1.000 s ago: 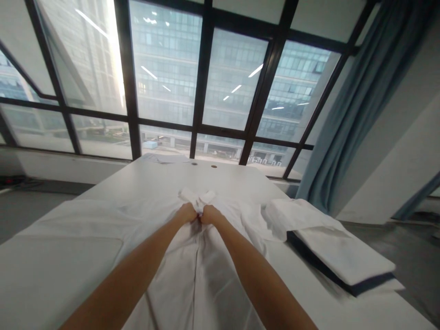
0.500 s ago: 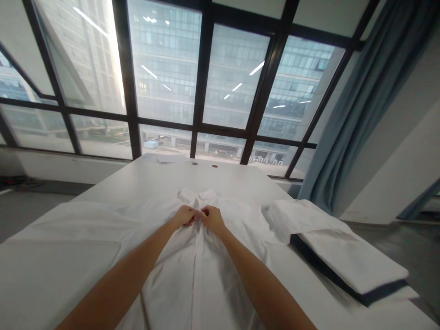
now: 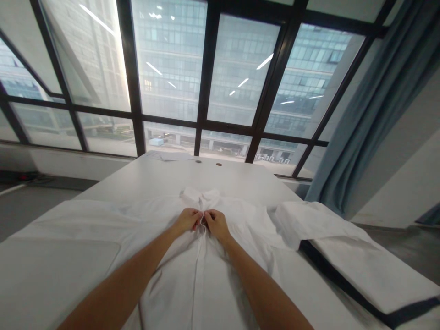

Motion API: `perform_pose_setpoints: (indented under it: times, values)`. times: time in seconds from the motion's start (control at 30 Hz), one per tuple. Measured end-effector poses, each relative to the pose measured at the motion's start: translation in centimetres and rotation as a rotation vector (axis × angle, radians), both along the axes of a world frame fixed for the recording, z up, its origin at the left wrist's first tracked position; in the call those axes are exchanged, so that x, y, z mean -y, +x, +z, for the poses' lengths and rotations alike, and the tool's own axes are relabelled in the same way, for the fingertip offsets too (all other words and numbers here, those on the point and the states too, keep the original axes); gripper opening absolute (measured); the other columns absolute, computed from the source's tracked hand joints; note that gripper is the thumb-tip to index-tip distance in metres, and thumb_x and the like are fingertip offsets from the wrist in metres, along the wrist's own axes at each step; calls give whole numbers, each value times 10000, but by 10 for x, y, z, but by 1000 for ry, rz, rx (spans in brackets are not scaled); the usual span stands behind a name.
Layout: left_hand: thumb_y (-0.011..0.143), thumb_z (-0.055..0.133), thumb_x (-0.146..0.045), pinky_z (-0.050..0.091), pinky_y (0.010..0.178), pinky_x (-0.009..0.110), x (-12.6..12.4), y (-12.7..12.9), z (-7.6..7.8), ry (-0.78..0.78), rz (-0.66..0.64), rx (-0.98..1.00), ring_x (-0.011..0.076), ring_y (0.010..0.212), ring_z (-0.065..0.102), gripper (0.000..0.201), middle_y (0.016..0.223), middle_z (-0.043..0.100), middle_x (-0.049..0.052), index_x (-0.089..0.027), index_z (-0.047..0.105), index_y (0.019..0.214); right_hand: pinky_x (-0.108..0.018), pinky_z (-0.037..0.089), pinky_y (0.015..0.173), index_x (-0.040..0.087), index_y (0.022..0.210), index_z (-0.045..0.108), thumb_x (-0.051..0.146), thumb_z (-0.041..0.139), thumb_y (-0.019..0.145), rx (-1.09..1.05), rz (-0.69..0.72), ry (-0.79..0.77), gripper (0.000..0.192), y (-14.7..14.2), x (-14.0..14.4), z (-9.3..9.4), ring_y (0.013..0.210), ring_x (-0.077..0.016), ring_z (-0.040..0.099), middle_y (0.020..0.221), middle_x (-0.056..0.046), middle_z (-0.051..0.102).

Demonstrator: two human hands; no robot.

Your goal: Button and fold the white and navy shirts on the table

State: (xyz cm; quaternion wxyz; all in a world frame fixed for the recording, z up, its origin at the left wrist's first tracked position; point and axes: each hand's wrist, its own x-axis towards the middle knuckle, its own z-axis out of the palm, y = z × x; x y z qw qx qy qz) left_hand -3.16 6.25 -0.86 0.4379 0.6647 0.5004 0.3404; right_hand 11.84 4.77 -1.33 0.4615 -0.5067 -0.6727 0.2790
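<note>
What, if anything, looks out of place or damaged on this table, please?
Nothing looks spilled or damaged. The one untidy spot is the dark-edged white stack at the right of the table: rumpled white cloth covers its far end unevenly. The white shirt puckers naturally where the left hand and right hand pinch its front placket.

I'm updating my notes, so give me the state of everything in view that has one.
White shirt: spread on the table, creased; buttoning unclear
Left hand: grip pinched on the shirt's front
Right hand: grip pinched there too
Dark-edged white item: lying flat, partly covered by white cloth
Curtain: hanging, gathered in folds
Upper-left window pane: appears tilted open
</note>
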Motion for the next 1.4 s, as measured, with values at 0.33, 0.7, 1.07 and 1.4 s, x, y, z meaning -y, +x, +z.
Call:
perform_pose_setpoints:
  times: [0.33, 0.7, 1.07, 1.4]
  values:
    - [792, 488, -476, 285, 412, 202, 7, 3, 7, 4, -20, 78, 66, 369, 407, 362, 480, 495, -48, -163, 540, 617, -214, 462, 589, 154, 773, 657, 280, 568, 789, 58, -52, 58, 156, -1, 3, -5, 613, -128, 616, 699, -37, 697]
    - [794, 450, -395, 296, 405, 210, 10, 6, 7, 64, 21, 45, 76, 355, 394, 278, 464, 453, -64, -180, 511, 629, -179, 417, 572, 156, 727, 620, 235, 508, 837, 181, 80, -71, 175, 8, -4, 1, 600, -96, 581, 693, -17, 671]
    - [882, 416, -314, 361, 476, 225, 16, 2, 14, 174, 47, -216, 119, 433, 526, 232, 519, 546, -34, -182, 549, 744, -179, 308, 476, 156, 666, 562, 248, 465, 831, 164, 131, -155, 212, 11, -11, 0, 482, -73, 429, 535, 42, 507]
    - [919, 445, -407, 357, 1017, 446, 7, -14, 3, 561, 188, -838, 296, 1297, 415, 442, 1404, 486, 124, -220, 510, 1315, -289, 412, 896, 204, 1212, 584, 343, 439, 915, 609, -224, 109, 358, 15, 0, 20, 1046, -186, 579, 1154, -96, 652]
